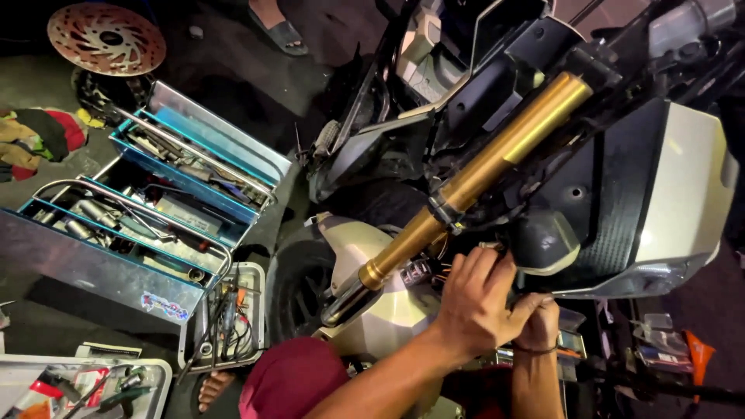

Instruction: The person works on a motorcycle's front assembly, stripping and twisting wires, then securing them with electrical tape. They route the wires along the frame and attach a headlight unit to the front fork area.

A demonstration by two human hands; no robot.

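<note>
A person's left hand (475, 299) and right hand (539, 322) press together under the front of a motorcycle (652, 178), at about five o'clock in the head view. The left hand's fingers curl over the right, just below the gold fork tube (473, 182), which slants from one o'clock down to the front wheel (299, 287) at seven o'clock. What the hands grip, if anything, cannot be told; the right hand is mostly hidden. An open blue toolbox (155, 202) sits at nine o'clock, a brake disc (106, 39) at eleven o'clock, and a metal tray (233, 318) of tools beside the wheel.
</note>
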